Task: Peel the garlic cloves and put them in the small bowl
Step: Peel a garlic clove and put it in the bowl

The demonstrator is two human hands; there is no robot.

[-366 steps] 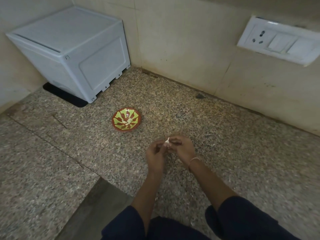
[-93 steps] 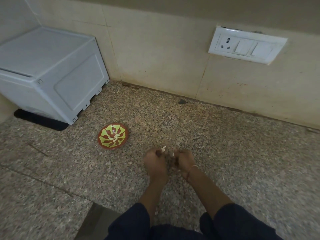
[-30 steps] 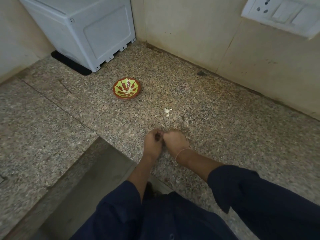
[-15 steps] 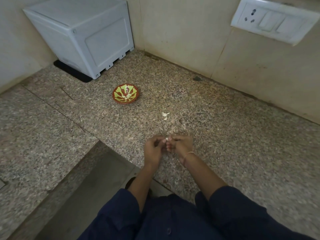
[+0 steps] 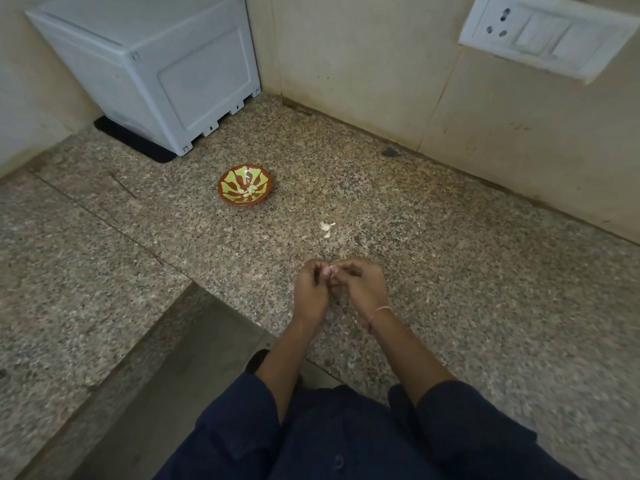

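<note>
My left hand (image 5: 311, 292) and my right hand (image 5: 362, 287) meet fingertip to fingertip above the granite counter, both pinching one small pale garlic clove (image 5: 334, 270). A small red bowl (image 5: 245, 185) with a green pattern stands further back to the left, with a few peeled cloves (image 5: 250, 192) inside. Between the bowl and my hands, two loose white garlic pieces (image 5: 326, 229) lie on the stone; I cannot tell whether they are cloves or skin.
A white plastic box (image 5: 156, 71) on a black mat fills the back left corner. A switch and socket plate (image 5: 543, 34) is on the tiled wall at the right. The counter steps down to a grey ledge (image 5: 180, 358) near my body.
Over the last second my hands lifted slightly from the counter and the clove now shows between my fingertips. Two garlic pieces lie on the stone where none showed three seconds ago.
</note>
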